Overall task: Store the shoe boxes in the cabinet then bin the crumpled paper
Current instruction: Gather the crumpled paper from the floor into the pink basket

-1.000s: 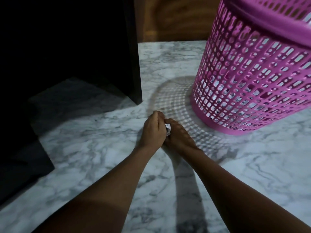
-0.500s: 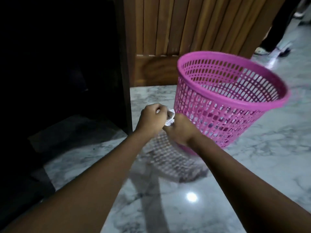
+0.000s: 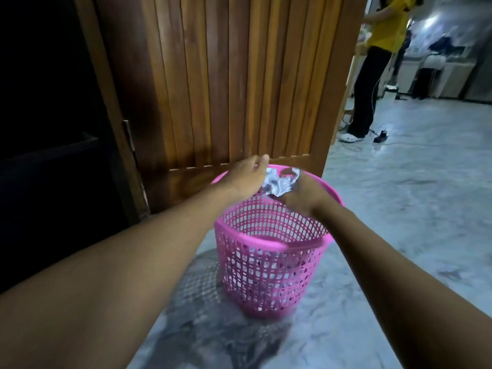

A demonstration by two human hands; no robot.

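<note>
I see my right hand [image 3: 300, 195] gripping the crumpled paper [image 3: 279, 183], fingers curled round its underside. My left hand [image 3: 247, 179] rests against the paper's left side with its fingers loose. The paper sits at the frame's centre, above the far rim of the pink basket [image 3: 266, 262]. The basket stands on the marble floor [image 3: 399, 209], in front of a slatted wooden door [image 3: 226, 89]. A dark cabinet [image 3: 40, 129] fills the left edge, and a person in yellow [image 3: 383, 22] stands upper right.

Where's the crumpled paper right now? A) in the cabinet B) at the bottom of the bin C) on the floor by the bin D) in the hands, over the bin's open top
D: the crumpled paper sits between the left hand and right hand, above the pink mesh bin.
</note>
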